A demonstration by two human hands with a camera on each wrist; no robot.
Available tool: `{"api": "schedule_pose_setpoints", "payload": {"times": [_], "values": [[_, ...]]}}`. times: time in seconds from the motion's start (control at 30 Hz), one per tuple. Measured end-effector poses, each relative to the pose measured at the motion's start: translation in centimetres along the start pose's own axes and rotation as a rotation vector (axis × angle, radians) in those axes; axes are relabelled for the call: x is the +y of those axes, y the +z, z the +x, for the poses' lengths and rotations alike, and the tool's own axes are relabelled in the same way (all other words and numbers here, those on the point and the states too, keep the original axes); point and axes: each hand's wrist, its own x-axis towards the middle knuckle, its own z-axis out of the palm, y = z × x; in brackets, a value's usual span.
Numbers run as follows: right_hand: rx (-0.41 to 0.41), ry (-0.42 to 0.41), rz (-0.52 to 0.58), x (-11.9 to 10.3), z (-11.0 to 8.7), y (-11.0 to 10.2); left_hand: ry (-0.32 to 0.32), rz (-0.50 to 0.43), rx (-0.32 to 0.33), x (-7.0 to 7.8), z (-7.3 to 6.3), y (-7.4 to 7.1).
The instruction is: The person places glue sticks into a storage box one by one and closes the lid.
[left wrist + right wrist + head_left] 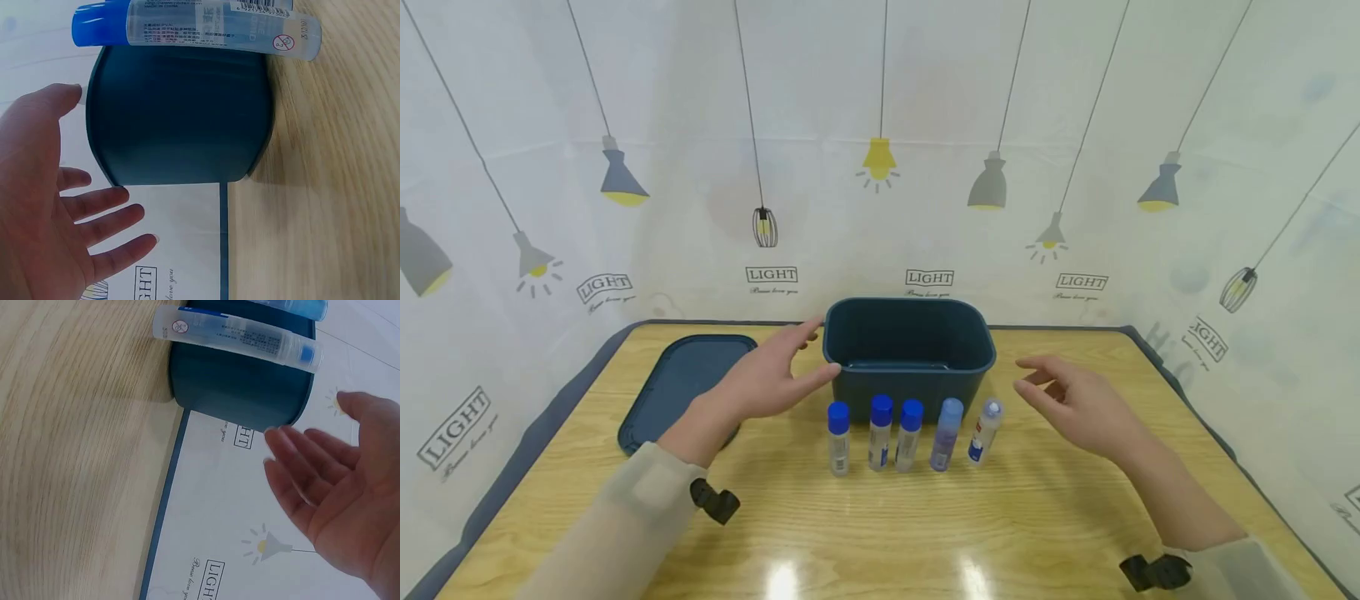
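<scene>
A dark teal storage bin (910, 393) stands at the back middle of the table, its top uncovered. In front of it several slim glue tubes stand upright in a row: a clear one with a dark blue cap (838, 442) at the left end, a light blue-purple one (946, 437), and a clear-capped one (984, 433) at the right end. My left hand (767, 375) is spread at the bin's left side, thumb by the front rim; whether it touches is unclear. Off the bin's right side hovers my right hand (1078, 408), fingers loosely bent, holding nothing.
A flat dark teal lid (681, 385) lies on the wooden table (880, 533) at the left, partly behind the left forearm. Pale cloth (820, 100) printed with hanging lamps surrounds the table at the back and sides.
</scene>
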Motion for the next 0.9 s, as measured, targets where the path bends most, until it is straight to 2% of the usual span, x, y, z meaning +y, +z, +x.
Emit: {"api": "schedule_pose_setpoints", "payload": {"times": [0.23,0.57,0.9], "values": [[-0.079,-0.051,0.14,-1.1,-0.3,0.8,-0.024,-0.02,-0.036,0.2,1.5,0.6],[-0.118,-0.09,0.173,-1.5,-0.3,2.1,-0.034,-0.038,-0.041,0.6,1.7,1.0],[-0.118,-0.074,0.198,-1.3,-0.5,2.9,-0.063,-0.045,-0.049,0.7,2.0,1.3]]}}
